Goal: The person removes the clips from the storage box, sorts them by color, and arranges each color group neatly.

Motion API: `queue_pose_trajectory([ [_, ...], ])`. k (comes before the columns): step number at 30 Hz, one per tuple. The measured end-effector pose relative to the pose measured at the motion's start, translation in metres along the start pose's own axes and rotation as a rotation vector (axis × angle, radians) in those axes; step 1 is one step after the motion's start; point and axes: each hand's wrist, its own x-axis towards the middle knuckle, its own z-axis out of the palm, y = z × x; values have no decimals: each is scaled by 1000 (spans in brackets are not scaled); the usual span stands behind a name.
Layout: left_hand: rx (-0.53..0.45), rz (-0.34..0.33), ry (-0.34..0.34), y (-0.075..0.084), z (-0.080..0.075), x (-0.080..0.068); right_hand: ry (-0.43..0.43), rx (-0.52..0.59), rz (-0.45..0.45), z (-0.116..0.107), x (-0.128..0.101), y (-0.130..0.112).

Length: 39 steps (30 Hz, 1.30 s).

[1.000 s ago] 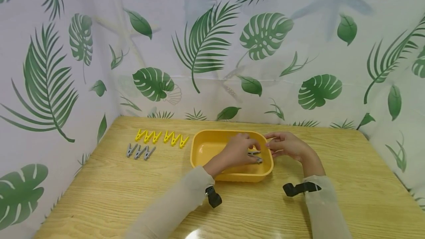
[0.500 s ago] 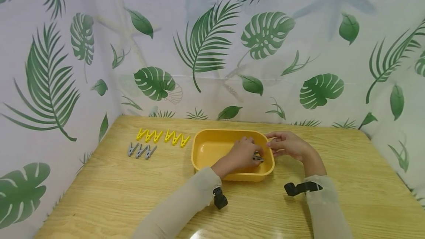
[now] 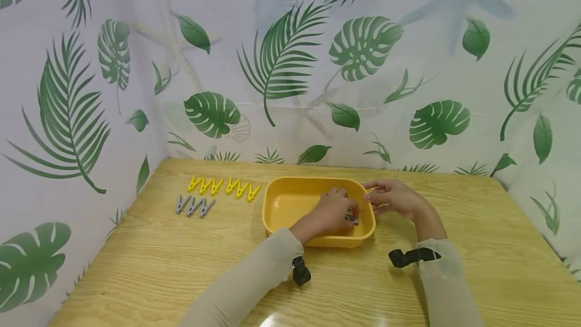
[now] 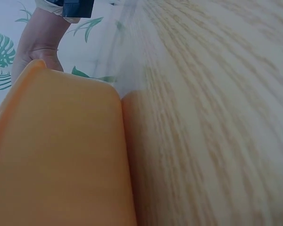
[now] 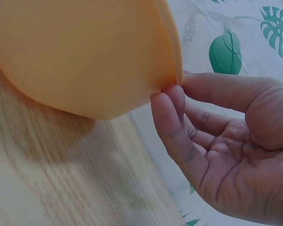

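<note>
Left hand (image 3: 333, 212) pinches a grey clothespin (image 3: 351, 218) inside the yellow tub (image 3: 290, 201); right hand (image 3: 390, 198) steadies its rim with fingertips, mid-counter (image 3: 136, 266).

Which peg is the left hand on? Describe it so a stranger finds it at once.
Start at the wooden table and find the yellow tub near its middle. Inside, at the tub's right end, the left hand grips a grey clothes peg. Unlike the grey pegs and yellow pegs in rows on the table, it lies in the tub.
</note>
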Motion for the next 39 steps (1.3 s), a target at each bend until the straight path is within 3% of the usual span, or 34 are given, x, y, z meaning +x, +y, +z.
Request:
queue_pose_trajectory([
  [8,2,0,24,0,0,-1,1,-13,0,-1,1,-2],
  [33,33,-10,-19,1,-2,-5,-3,-17,-4,0,0,-3],
  [39,48,3,1,1,-4,-6,-3,-6,-2,0,0,-1],
])
